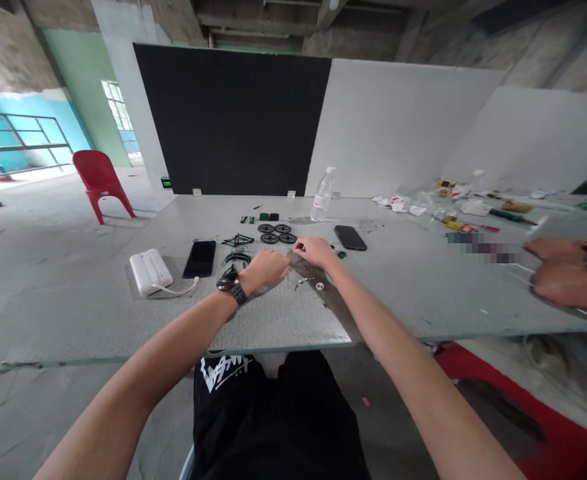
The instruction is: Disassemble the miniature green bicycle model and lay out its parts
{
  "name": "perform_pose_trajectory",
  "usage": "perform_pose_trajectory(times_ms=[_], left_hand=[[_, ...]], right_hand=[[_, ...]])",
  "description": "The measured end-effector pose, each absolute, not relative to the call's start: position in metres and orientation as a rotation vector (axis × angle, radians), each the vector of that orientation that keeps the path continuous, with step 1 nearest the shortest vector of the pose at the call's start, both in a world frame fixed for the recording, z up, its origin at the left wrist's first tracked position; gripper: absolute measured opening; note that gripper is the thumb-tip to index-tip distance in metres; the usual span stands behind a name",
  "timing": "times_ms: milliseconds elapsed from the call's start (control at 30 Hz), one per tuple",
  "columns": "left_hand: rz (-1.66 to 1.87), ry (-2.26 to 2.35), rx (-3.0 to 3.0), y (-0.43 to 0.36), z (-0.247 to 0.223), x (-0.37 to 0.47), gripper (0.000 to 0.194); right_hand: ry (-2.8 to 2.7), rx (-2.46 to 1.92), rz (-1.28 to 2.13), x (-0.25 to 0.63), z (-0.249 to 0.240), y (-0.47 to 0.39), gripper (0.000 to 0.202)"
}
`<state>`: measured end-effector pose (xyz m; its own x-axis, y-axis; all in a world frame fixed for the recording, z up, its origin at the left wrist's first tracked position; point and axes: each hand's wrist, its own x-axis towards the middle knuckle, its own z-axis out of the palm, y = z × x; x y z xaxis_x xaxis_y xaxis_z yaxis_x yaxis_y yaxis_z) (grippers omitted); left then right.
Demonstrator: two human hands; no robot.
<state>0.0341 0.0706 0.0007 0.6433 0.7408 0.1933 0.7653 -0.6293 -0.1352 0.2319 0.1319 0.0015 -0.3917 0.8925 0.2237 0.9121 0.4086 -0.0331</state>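
Over the middle of the table, my left hand [267, 268] is closed, its fingers curled toward the other hand. My right hand [315, 251] meets it with thumb and fingertips pinched. Whatever small thing lies between the fingers is too hidden to name. Just beyond them lie several black spoked toy wheels [277, 233]. Beside the left hand are a dark toy frame [238, 240] and a green curved part [236, 257]. Small metal pieces [303, 283] and a little round white piece [320, 286] rest below the hands. Small green parts [340, 253] sit beside the right wrist.
A white power bank [150, 272] is cabled to a phone [200, 259] on the left. Another phone [350, 237] and a water bottle [322, 195] stand beyond my right hand. Small green blocks [269, 217] lie behind the wheels. A co-worker's arms [568, 273] rest at far right.
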Motion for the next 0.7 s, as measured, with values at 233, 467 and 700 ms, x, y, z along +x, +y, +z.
perform_pose_trajectory(times_ms=[233, 467, 700], left_hand=[[-0.189, -1.208, -2.658, 0.070, 0.003, 0.033, 0.032], [-0.208, -1.216, -2.665, 0.071, 0.002, 0.033, 0.030], [-0.204, -1.234, -2.676, 0.073, 0.001, 0.033, 0.029]], right_hand=[[-2.433, -1.629, -0.140, 0.235, 0.002, 0.136, 0.018], [-2.413, -1.644, -0.131, 0.235, -0.004, 0.139, 0.020], [-2.313, -1.484, -0.045, 0.233, 0.027, 0.127, 0.021]])
